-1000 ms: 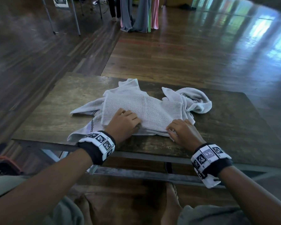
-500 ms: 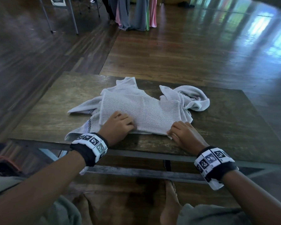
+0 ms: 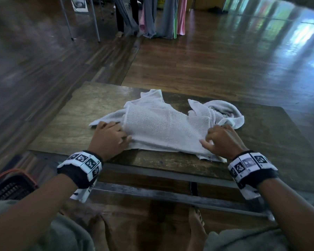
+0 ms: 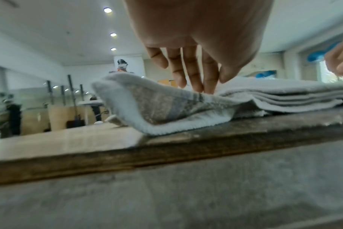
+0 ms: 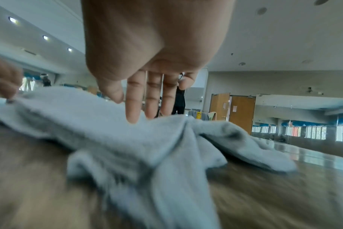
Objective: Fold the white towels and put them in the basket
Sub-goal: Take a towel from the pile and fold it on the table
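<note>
— Both hands have slid apart to the ends of the folded white terry towel (image 3: 163,127) since a moment ago.
— Their grip?
— Left hand (image 3: 108,138) and right hand (image 3: 222,140) released, fingers flat on it, mid wooden desk (image 3: 65,127).

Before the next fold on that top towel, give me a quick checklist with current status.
1. Left hand at the folded towel's left edge: ok.
2. Right hand at its right edge: ok.
3. Firm grip on either edge: cannot tell.
4. Towel lying flat: ok.
5. Folded towel clear of other cloth: not ok, it lies on the crumpled towels.
6. Basket within reach at lower left: ok.
</note>
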{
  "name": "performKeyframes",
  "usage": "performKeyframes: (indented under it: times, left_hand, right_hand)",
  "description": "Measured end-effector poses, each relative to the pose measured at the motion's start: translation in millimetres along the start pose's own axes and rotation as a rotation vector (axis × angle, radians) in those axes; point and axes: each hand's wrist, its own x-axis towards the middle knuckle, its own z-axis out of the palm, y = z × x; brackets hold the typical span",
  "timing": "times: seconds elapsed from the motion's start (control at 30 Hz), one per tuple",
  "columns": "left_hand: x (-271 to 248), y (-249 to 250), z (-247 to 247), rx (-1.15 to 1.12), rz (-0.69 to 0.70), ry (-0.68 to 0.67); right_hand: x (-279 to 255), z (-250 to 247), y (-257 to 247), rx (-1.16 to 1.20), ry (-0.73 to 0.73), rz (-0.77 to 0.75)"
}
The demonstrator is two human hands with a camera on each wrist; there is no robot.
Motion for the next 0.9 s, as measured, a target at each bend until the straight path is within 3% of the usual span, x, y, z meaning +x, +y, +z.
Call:
performKeyframes:
  times: [0.13,0.23,0.37,0.53,0.7,0.9]
  left_hand:
    - [-7.5,-9.5,-0.5,-0.093,-0.302,-0.073]
    - [-5.3,-8.5,1.0,-0.244,-0.414,-0.125]
    - [1.4,-6.9,6.7,-0.374,-0.497,-0.231]
    - [5.7,-13.0,20.0,-0.546,-0.61,-0.391]
    - [8.9,-12.6,15.8,-0.592,-0.662,-0.378]
    - [6.3,-14.4,-7.3,-0.719,-0.634,-0.296]
  right_hand:
    - [61.8,-23.1,-31.0,0.173,0.036,0.035]
    - [107.6,-34.3,-62.7,0.268,0.027,0.023]
    - [160.6,-35.8,-101.1,0.36,-0.014,0.02]
    - [202.6,-32.7,-129.6,0.474,-0.248,0.05]
    - [222.8,-16.6,-151.1,0.486,-0.373,0.05]
    - [224.9,-28.2,-150.4,0.599,-0.296,-0.008]
